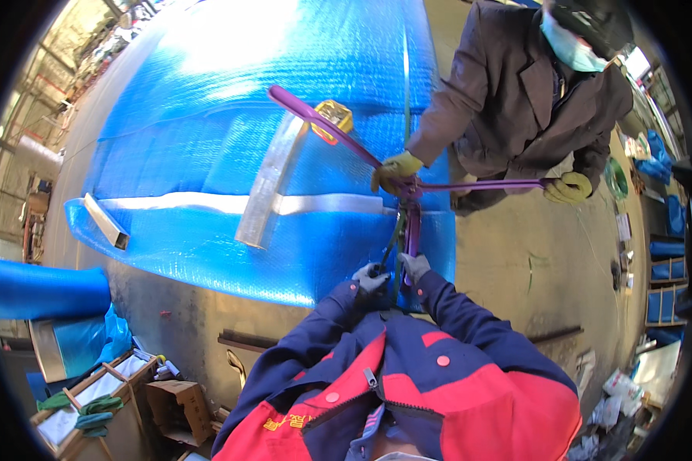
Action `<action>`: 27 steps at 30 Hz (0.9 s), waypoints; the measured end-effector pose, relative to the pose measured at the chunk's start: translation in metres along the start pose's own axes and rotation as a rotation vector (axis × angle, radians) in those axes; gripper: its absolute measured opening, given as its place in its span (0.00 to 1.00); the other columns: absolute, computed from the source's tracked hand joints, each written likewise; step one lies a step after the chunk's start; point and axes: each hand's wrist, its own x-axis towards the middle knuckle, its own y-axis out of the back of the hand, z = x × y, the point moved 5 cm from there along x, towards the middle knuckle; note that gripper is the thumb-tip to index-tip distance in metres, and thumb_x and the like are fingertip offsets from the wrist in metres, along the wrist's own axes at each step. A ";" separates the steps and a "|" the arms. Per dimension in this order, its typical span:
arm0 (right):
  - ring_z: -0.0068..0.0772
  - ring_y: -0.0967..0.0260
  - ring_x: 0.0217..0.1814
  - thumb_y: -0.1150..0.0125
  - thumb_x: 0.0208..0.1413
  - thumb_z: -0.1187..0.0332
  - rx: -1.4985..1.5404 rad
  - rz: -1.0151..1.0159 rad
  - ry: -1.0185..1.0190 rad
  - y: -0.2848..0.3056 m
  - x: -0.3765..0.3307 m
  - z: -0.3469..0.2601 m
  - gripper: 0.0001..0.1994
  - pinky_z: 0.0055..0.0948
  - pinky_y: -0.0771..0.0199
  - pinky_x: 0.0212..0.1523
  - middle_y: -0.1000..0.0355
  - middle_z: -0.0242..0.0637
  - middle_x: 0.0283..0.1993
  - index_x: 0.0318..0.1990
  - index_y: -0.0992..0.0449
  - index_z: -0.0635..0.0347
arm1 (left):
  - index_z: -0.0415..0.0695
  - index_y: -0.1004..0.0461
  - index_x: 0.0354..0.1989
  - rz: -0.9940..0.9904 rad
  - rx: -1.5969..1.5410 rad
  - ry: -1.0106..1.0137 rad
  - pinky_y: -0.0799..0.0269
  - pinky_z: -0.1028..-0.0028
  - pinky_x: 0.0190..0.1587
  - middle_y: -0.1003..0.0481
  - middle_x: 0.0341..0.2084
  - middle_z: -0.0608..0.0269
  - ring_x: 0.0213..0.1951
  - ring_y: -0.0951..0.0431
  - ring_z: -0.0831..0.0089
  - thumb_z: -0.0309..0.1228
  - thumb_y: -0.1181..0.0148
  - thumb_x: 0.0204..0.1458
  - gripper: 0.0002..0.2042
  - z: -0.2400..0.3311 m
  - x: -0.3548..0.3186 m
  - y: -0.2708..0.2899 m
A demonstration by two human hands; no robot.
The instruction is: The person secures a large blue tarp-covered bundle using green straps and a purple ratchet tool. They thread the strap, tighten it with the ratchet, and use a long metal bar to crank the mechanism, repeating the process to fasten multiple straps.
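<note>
My left hand (370, 278), in a grey glove, is closed around a dark handle (374, 270) beside the green strap (399, 230). My right hand (416, 266), also gloved, grips the lower end of a purple handle (414, 230) that points toward me. Both hands are at the near edge of a large pack in blue bubble wrap (207, 253). Across from me, a co-worker in yellowish gloves holds a purple long-handled tool (480, 185), one hand at its head and one at a handle end. The tool's jaws are hidden by that glove.
On the pack lie a silvery metal bar (269, 184), a shorter metal tube (106, 221) and a yellow tape measure (333, 121). A blue roll (42, 288), a wooden crate (123, 392) and a cardboard box (178, 412) stand at the left. Coiled green strap (615, 178) lies at the right.
</note>
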 end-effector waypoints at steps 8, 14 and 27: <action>0.55 0.20 0.45 0.31 0.48 0.52 0.087 -0.065 -0.042 0.002 0.003 0.004 0.31 0.44 0.21 0.43 0.22 0.60 0.44 0.48 0.25 0.76 | 0.43 0.31 0.60 -0.264 -0.366 0.339 0.23 0.69 0.33 0.22 0.34 0.60 0.31 0.23 0.73 0.33 0.32 0.59 0.22 -0.002 0.002 -0.002; 0.55 0.23 0.53 0.32 0.50 0.56 0.122 -0.055 -0.075 0.008 -0.010 -0.001 0.35 0.41 0.23 0.52 0.25 0.63 0.52 0.59 0.32 0.77 | 0.42 0.30 0.60 -0.270 -0.099 0.165 0.22 0.69 0.33 0.21 0.33 0.62 0.30 0.21 0.73 0.34 0.31 0.58 0.23 0.007 0.006 0.001; 0.60 0.25 0.57 0.31 0.52 0.54 -0.041 0.251 0.068 -0.002 -0.023 0.000 0.30 0.45 0.27 0.59 0.24 0.61 0.53 0.56 0.28 0.66 | 0.43 0.30 0.59 -0.261 -0.169 0.274 0.22 0.69 0.31 0.22 0.30 0.63 0.29 0.21 0.72 0.34 0.33 0.60 0.21 0.011 0.004 0.001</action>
